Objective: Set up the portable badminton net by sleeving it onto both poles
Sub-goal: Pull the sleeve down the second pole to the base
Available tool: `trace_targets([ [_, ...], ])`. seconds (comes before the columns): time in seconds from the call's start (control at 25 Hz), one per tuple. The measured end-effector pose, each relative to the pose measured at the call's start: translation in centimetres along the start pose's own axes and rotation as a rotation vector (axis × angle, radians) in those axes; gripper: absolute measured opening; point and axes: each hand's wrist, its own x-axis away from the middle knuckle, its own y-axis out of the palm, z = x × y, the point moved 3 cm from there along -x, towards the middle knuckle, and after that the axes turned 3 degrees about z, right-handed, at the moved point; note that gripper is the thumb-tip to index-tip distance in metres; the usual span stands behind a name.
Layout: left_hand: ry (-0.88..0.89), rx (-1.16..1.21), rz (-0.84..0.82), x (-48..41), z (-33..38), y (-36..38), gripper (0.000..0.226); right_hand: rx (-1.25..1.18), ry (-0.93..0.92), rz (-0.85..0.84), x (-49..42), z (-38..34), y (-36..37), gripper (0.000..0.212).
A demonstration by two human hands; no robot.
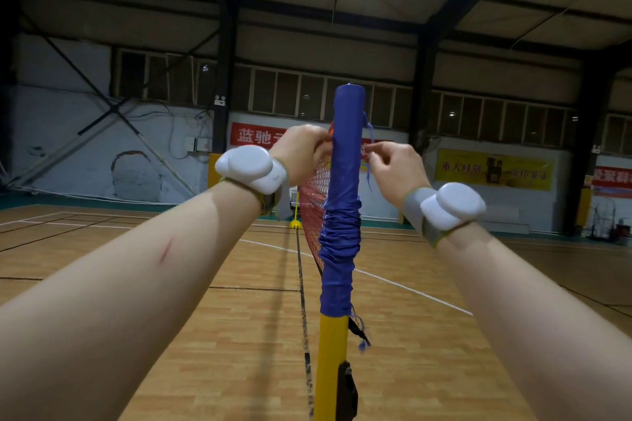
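Note:
A yellow pole (333, 369) stands upright right in front of me. The net's blue sleeve (345, 188) covers its upper part up to the top and is bunched in folds around the middle. The red net mesh (313, 212) runs away from the sleeve to a far yellow pole with a round base (295, 219). My left hand (301, 152) grips the net's edge at the sleeve's left side. My right hand (393, 164) pinches a thin blue string (368, 178) hanging from the sleeve's right side. Both wrists wear white devices.
The wooden court floor (239, 318) with white and dark lines spreads on both sides. A black clamp part (347, 390) sits low on the near pole. Banners hang on the far wall (492, 169), and a cart (603, 220) stands at the far right.

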Motion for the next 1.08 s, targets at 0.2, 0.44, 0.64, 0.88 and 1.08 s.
trace_targets([
  [0.2, -0.022, -0.060, 0.011, -2.4, -0.2, 0.2, 0.028, -0.078, -0.001, 0.015, -2.5, -1.0, 0.3, 0.024],
  [0.44, 0.086, -0.241, -0.011, -2.4, 0.1, 0.0, 0.024, 0.071, -0.040, 0.043, -2.6, -1.4, -0.3, 0.020],
  [0.64, 0.182, -0.252, 0.029, -2.3, 0.6, -0.4, 0.013, 0.141, -0.056, 0.082, -2.6, -1.8, 0.0, 0.014],
  [0.88, 0.212, -0.224, 0.018, -1.1, 0.3, 0.0, 0.009, 0.152, -0.085, 0.054, -1.4, -1.2, 0.2, 0.013],
  [1.08, 0.205, -0.234, -0.063, 1.1, -0.2, 1.5, 0.008, 0.153, -0.062, 0.001, 1.3, 0.0, 0.9, 0.013],
])
